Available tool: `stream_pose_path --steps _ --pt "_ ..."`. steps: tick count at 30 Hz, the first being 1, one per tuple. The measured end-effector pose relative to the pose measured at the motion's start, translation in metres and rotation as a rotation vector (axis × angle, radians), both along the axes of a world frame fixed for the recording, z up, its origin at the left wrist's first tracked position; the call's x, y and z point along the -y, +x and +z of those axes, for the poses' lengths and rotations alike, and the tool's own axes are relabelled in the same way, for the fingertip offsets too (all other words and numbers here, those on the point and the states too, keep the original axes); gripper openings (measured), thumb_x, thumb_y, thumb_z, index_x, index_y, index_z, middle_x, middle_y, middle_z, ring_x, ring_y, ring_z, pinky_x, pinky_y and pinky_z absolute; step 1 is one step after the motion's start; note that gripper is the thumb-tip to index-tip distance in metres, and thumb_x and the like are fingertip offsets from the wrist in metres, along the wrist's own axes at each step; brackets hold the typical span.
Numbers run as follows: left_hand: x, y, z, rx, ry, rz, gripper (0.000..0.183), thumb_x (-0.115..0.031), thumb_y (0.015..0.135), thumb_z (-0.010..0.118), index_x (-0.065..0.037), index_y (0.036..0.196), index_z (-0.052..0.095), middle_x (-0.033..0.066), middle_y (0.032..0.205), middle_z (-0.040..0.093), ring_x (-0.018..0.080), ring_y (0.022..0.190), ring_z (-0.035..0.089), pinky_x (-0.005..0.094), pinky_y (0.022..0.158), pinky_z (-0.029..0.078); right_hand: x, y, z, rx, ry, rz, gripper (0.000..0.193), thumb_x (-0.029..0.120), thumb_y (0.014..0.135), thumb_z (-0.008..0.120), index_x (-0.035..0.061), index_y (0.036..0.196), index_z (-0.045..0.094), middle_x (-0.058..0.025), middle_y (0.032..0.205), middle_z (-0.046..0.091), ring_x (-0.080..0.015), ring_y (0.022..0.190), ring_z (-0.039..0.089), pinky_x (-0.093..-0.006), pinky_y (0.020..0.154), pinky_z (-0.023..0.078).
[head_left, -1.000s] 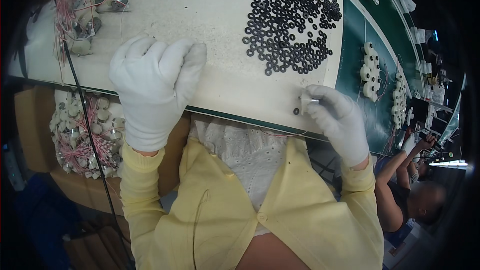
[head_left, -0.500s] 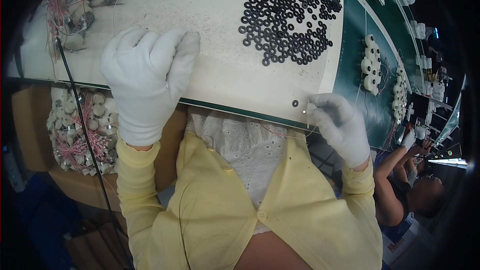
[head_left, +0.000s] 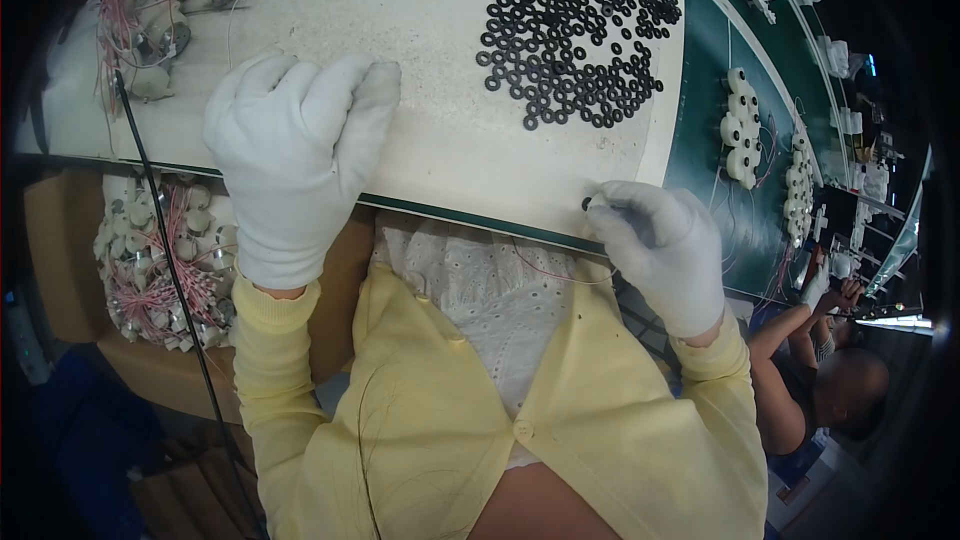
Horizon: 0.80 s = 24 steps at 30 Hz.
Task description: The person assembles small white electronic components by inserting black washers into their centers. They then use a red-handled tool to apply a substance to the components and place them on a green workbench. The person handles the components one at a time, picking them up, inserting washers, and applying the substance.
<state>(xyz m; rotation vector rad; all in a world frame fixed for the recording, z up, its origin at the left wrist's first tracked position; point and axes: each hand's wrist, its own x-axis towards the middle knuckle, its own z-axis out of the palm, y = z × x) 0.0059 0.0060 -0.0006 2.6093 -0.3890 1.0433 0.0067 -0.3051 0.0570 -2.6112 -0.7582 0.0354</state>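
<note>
My right hand (head_left: 660,255), in a white glove, is pinched at the front edge of the white work sheet (head_left: 440,155). A small black ring (head_left: 588,204) is at its fingertips; whether they grip it cannot be made out. A thin reddish wire (head_left: 560,275) runs into this hand from below the table edge. The small white piece seen in its fingers earlier is now hidden by the glove. My left hand (head_left: 290,150), gloved too, rests on the sheet at the left with its fingers curled in. What it may hold is hidden.
Many black rings (head_left: 570,40) lie spread at the far right of the sheet. White motor-like parts with pink wires (head_left: 160,20) are heaped far left, more in a cardboard box (head_left: 70,260) below. White parts (head_left: 742,130) stand in rows at right, where another person (head_left: 800,380) works.
My right hand has moved slightly left, bringing its fingertips to the black ring that lay apart beside them. The white piece in its fingers has gone from sight. My left hand stays put.
</note>
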Motion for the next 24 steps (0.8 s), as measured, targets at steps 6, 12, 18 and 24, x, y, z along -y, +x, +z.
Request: stream_pose_path --steps 6,12,18,24 --pt "-0.001 -0.003 -0.002 -0.046 0.002 -0.001 0.008 -0.012 0.087 0.076 -0.007 0.088 0.070 0.0051 0.070 0.058 0.0283 0.065 0.053 0.0405 0.061 0.043 0.012 0.018 0.007 0.078 -0.076 -0.127 0.018 0.020 0.083 0.084 0.0117 0.096 0.073 -0.0043 0.067 0.068 -0.0225 0.056 0.065 -0.0336 0.061 0.049" --pt "-0.003 -0.001 -0.005 0.002 -0.001 -0.013 0.011 -0.012 0.085 0.078 -0.007 0.088 0.069 0.0055 0.069 0.056 0.0284 0.063 0.053 0.0405 0.060 0.043 0.022 0.024 0.008 0.148 -0.194 0.027 0.022 0.024 0.084 0.083 0.0117 0.101 0.074 -0.0046 0.065 0.067 -0.0234 0.055 0.063 -0.0352 0.057 0.046" --pt "-0.001 0.000 -0.002 0.000 -0.010 -0.014 0.014 -0.013 0.083 0.080 -0.007 0.086 0.069 0.0068 0.065 0.052 0.0288 0.061 0.052 0.0406 0.059 0.042 0.017 0.028 0.016 0.266 -0.425 0.220 0.021 0.024 0.086 0.079 0.0127 0.103 0.074 -0.0053 0.075 0.070 -0.0237 0.062 0.066 -0.0364 0.059 0.048" --pt "0.000 -0.001 0.003 -0.039 -0.007 -0.006 0.014 -0.014 0.084 0.080 -0.007 0.089 0.069 0.0078 0.068 0.054 0.0302 0.064 0.053 0.0418 0.061 0.044 0.044 0.025 -0.010 -0.007 -0.086 -0.203 0.021 0.016 0.094 0.069 0.0112 0.115 0.071 -0.0079 0.092 0.076 -0.0305 0.072 0.070 -0.0410 0.069 0.054"
